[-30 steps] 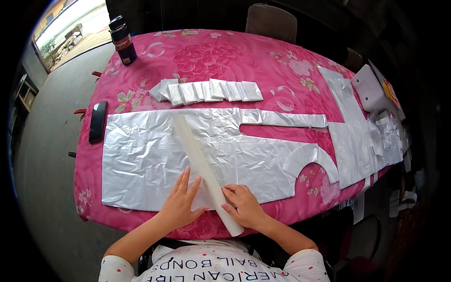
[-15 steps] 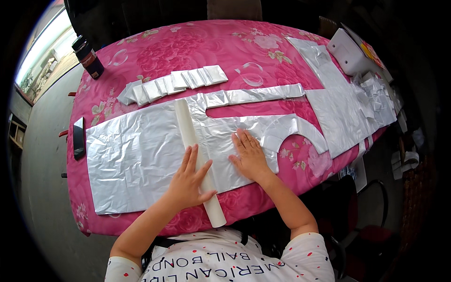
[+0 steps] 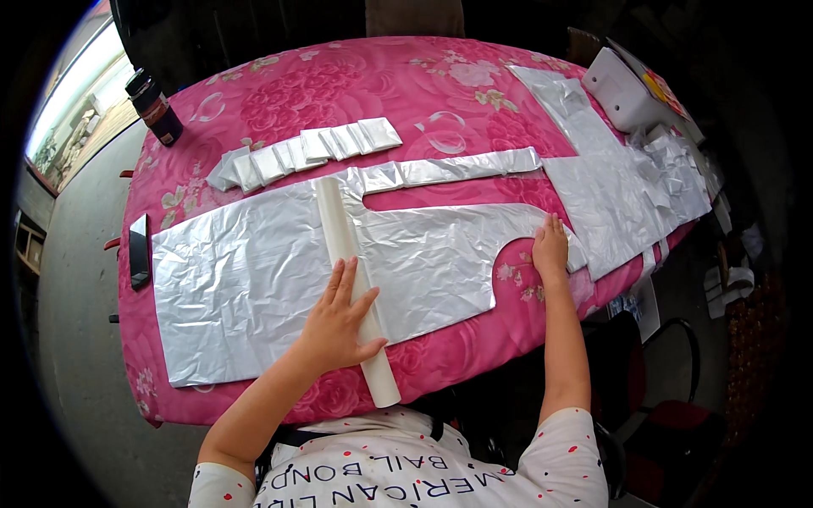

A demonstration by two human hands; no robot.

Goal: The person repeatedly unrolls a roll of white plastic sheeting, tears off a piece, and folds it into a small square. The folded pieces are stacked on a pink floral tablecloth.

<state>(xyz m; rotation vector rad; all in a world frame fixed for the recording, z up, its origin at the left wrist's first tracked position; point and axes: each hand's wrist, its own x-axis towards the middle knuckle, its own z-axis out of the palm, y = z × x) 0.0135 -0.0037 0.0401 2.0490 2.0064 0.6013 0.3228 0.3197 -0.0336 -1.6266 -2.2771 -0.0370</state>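
Note:
A large silvery-white plastic carrier bag [image 3: 229, 279] lies flat across the table, its two handle straps toward the right. Across its middle rests a white tube [image 3: 337, 220], its near end beyond the bag's near edge. My left hand [image 3: 337, 320] lies over the tube with its fingers spread and the thumb apart. At the end of the bag's curved near strap is my right hand [image 3: 551, 248], its fingers close together and stretched onto the plastic. The far strap [image 3: 457, 170] lies in a narrow straight strip. Behind the bag, several folded plastic squares [image 3: 309, 151] overlap in a row.
A pink floral tablecloth [image 3: 305, 93] covers the table. More silvery plastic [image 3: 593, 203] lies at the right, near a white box [image 3: 622, 89]. A dark bottle [image 3: 155, 108] stands far left, and a black phone [image 3: 139, 251] lies at the left edge. A chair [image 3: 669, 423] stands at lower right.
My right hand has moved right from the bag's body to the end of the near strap. That strap's folded-over edge now lies spread flatter. My left hand stays on the tube.

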